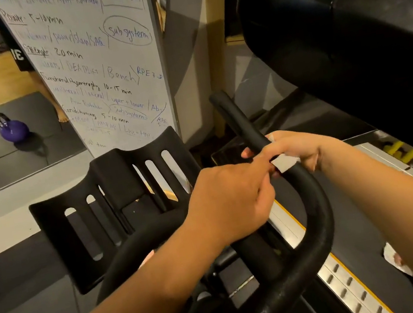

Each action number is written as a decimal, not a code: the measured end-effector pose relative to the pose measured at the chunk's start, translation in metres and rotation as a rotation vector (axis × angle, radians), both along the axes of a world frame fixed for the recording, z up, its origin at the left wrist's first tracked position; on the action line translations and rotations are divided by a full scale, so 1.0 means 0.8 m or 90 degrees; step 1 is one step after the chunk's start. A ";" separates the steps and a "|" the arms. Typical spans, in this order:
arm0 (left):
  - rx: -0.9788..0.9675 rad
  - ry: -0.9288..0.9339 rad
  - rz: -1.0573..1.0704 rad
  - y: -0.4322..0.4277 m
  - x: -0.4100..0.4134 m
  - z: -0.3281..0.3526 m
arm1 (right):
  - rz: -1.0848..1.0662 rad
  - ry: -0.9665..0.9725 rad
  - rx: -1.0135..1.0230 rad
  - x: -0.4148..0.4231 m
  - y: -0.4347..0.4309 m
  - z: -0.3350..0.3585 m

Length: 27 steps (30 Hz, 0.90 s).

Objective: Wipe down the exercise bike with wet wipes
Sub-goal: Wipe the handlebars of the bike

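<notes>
The exercise bike's black handlebar [313, 220] curves from the lower middle up to a tip at centre. A white wet wipe [285, 162] is wrapped around the bar's upright part. My right hand [300, 149] is closed around the bar and the wipe from the right. My left hand [230, 196] reaches in from the left, its fingertips pinching the wipe's edge at the bar. The black slotted tablet holder [113, 200] of the bike stands left of both hands.
A whiteboard [101, 64] with handwriting leans straight ahead. A purple kettlebell [13, 129] sits on a dark floor mat at left. A large black machine [341, 22] fills the upper right. A metal rail with holes [347, 286] runs along the lower right.
</notes>
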<state>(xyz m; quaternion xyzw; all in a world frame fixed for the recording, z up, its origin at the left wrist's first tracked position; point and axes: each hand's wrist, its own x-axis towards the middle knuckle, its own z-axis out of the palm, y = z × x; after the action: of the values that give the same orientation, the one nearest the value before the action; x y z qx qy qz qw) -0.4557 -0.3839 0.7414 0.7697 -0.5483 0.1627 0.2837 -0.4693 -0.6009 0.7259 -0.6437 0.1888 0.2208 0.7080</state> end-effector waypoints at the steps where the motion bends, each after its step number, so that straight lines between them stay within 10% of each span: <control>1: -0.007 -0.007 0.003 0.000 0.000 -0.001 | -0.002 -0.001 -0.002 0.011 0.000 0.002; 10: -0.018 0.013 0.027 0.000 0.005 -0.001 | -0.101 -0.013 0.105 0.047 0.013 0.003; 21: 0.101 0.094 0.089 -0.007 0.008 0.004 | -0.063 -0.013 -0.970 -0.049 0.081 0.010; 27: 0.147 0.132 0.079 -0.010 0.012 0.002 | -0.160 0.022 -0.962 -0.106 0.115 0.011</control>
<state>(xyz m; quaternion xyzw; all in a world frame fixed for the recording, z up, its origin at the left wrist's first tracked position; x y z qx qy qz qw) -0.4464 -0.3917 0.7431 0.8420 -0.4829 0.0359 0.2380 -0.5542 -0.5085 0.7345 -0.9231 0.3711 -0.0406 0.0924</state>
